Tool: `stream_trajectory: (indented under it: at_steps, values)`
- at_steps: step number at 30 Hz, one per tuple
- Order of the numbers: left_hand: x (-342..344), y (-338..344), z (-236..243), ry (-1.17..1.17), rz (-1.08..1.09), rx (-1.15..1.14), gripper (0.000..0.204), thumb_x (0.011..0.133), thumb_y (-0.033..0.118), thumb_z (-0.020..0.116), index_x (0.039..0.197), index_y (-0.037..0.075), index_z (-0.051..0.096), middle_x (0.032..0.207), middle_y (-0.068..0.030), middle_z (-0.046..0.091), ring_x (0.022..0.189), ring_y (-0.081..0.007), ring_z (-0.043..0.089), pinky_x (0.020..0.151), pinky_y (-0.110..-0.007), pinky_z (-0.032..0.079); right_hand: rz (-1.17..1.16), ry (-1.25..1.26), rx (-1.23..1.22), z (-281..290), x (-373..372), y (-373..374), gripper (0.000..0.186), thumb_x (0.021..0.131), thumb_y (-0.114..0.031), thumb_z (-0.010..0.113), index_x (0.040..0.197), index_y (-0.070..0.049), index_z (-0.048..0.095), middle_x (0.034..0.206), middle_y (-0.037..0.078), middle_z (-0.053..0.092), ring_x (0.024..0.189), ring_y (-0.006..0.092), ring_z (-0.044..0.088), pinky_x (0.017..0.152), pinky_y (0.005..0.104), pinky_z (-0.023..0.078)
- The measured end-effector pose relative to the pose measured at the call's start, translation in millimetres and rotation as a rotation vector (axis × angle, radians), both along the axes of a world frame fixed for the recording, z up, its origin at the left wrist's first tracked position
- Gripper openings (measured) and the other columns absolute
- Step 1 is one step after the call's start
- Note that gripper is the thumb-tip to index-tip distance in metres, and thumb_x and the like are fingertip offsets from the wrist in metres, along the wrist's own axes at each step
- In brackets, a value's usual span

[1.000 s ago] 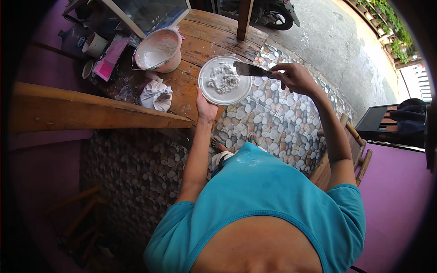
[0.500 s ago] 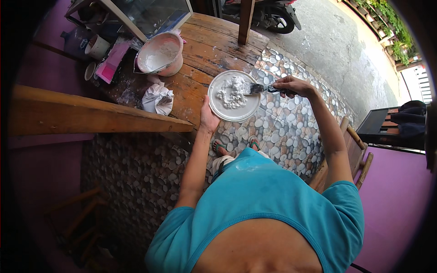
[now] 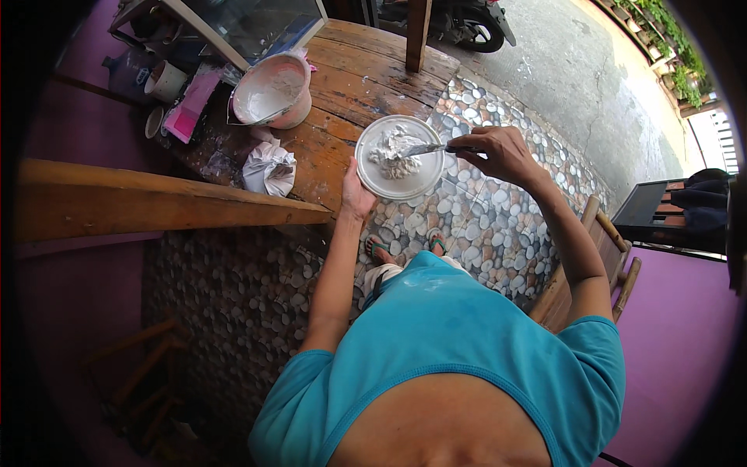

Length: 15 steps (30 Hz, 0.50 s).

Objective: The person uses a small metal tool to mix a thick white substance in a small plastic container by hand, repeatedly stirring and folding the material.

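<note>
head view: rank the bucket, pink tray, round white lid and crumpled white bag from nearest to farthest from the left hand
From the left hand:
1. Round white lid: held by it
2. Crumpled white bag: to its left
3. Bucket: farther, upper left
4. Pink tray: farthest left

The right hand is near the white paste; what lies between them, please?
In the head view, a spatula runs from the right hand over the disc's rim to the white paste.

Pinkish bucket [image 3: 294,107] on wooden table [image 3: 369,74]
</note>
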<state>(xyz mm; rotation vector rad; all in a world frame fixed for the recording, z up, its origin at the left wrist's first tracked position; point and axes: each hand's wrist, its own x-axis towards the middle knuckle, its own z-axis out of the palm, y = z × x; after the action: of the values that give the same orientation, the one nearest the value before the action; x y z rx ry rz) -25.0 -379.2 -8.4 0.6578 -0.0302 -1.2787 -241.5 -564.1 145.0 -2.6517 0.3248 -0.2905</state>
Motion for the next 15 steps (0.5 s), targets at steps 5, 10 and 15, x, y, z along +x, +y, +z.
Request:
stream_trajectory:
  at_steps: [5,10,15]
  values:
    - [-1.5,-8.8,6.7,0.027,0.043,-0.017,0.056,0.101,0.042,0.022,0.14,0.003,0.032,0.14,-0.0153,0.041,0.128,-0.0297,0.041,0.108,-0.046,0.034,-0.052,-0.086,-0.128,4.2,-11.7,-2.1,0.018,0.086,-0.021,0.064,0.103,-0.018,0.068,0.08,0.005,0.069,0.06,0.0205,0.064,0.052,0.0323,0.047]
    - [0.4,-15.7,17.8,-0.044,0.088,-0.016,0.057,0.101,0.043,0.018,0.14,0.003,0.031,0.14,-0.0158,0.04,0.129,-0.0303,0.04,0.108,-0.047,0.034,-0.141,-0.124,-0.096,-26.2,-16.8,13.0,0.02,0.085,-0.02,0.065,0.105,-0.016,0.068,0.08,0.007,0.069,0.057,0.0227,0.063,0.048,0.0331,0.046]
    - [0.4,-13.6,14.9,-0.021,0.099,-0.027,0.059,0.101,0.044,0.016,0.141,0.004,0.029,0.141,-0.0158,0.038,0.129,-0.0306,0.04,0.108,-0.047,0.034,-0.18,-0.24,-0.079,-32.4,-13.9,26.4,0.021,0.085,-0.02,0.066,0.105,-0.016,0.068,0.075,0.006,0.068,0.056,0.023,0.063,0.046,0.0336,0.046]
